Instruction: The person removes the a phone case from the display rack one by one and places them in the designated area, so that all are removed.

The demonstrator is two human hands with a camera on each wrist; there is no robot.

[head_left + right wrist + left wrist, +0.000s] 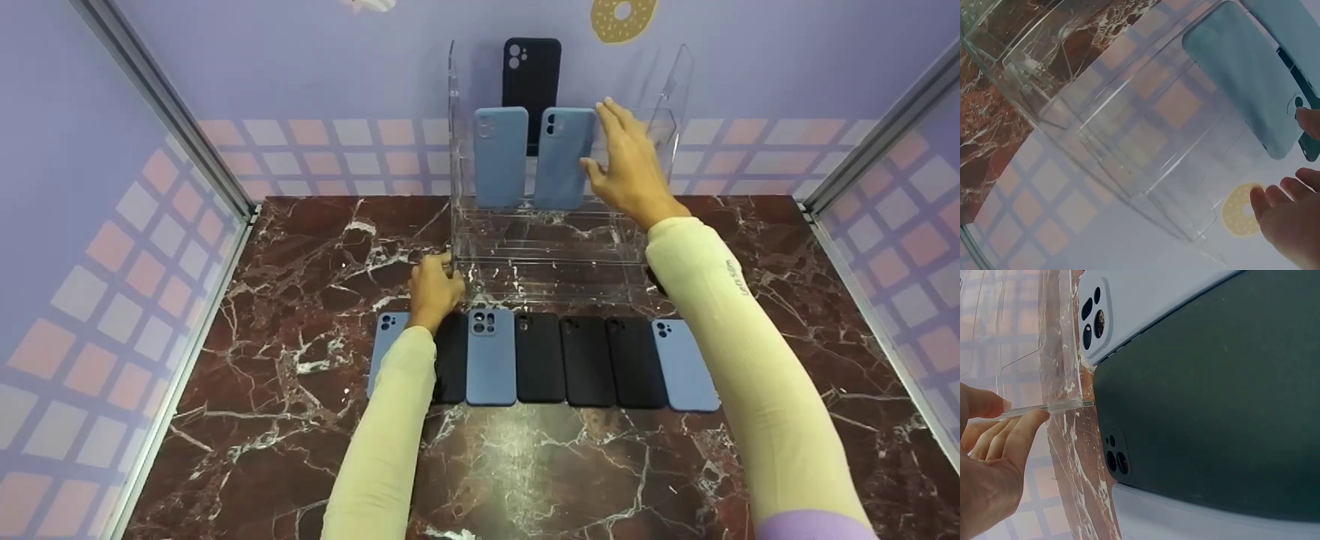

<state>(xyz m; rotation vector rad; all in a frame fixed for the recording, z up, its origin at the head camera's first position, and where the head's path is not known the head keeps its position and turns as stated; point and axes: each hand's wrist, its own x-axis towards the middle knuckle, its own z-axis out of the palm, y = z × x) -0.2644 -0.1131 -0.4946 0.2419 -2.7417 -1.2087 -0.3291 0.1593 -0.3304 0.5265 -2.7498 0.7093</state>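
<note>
A clear acrylic display stand [547, 261] rises in tiers at the back. My left hand [435, 289] pinches its left side panel [1064, 405] between thumb and fingers. Two blue phone cases stand upright on a tier, the left blue case [500, 157] and the right blue case [561, 161]. Behind them, higher up, is a black phone case [531, 75]. At the right blue case's right edge is my right hand [630, 161], fingers extended and thumb spread. In the right wrist view the thumb [1310, 122] overlaps that case's camera end; contact is unclear.
In front of the stand lies a row of several cases, among them a blue case [491, 367], a black case [540, 360] and another blue case [686, 367] at the right end. The marbled tabletop [300, 420] meets a patterned back wall [337, 157] and side panels.
</note>
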